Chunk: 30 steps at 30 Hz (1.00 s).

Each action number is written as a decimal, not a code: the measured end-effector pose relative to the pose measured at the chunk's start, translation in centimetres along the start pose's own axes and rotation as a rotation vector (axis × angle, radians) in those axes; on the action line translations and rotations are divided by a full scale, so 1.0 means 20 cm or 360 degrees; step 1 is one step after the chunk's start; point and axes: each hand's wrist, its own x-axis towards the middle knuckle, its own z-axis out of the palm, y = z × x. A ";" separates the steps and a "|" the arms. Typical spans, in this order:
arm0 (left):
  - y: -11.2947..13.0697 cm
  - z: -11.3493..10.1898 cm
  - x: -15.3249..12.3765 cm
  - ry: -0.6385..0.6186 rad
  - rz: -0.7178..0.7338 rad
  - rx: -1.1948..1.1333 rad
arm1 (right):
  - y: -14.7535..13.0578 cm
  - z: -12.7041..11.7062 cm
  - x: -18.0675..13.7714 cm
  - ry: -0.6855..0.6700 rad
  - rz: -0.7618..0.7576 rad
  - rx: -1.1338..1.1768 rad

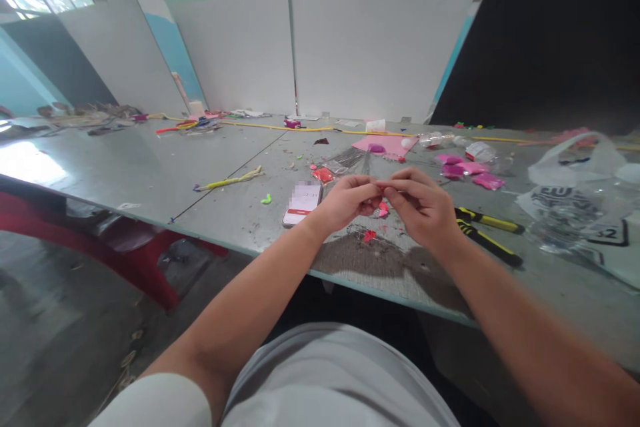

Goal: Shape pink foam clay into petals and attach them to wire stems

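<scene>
My left hand (353, 200) and my right hand (423, 207) meet above the near part of the table, fingertips pinched together. Between them shows a bit of red modelling clay (381, 186), mostly covered by the fingers. Under the hands lie a pink-red lump (383, 209) and a flattened red scrap (369, 235). A phone (303, 203) with a lit screen rests left of my left hand, and a red clay packet (323, 175) is just behind it. Close to my right wrist are the black and yellow handles of a hand tool (493, 221); its head is hidden.
A clear plastic bag (570, 203) stands at the right. Purple and pink packets (453, 170), a plastic bottle (487, 155) and a pink sheet (395, 144) lie farther back. On the left are a twisted yellow-green strand (230, 180) and, beside the table, a red chair (115, 243).
</scene>
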 end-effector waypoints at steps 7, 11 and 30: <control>-0.02 -0.02 -0.01 -0.0067 -0.0003 0.0143 | 0.05 -0.04 0.02 -0.0176 0.0153 0.0234; -0.01 -0.01 -0.02 -0.0110 -0.0001 0.0298 | 0.07 -0.09 0.04 -0.0371 0.0331 0.0350; -0.03 0.00 -0.06 0.0089 0.0406 0.0850 | 0.12 -0.17 0.06 -0.0671 0.0928 0.0595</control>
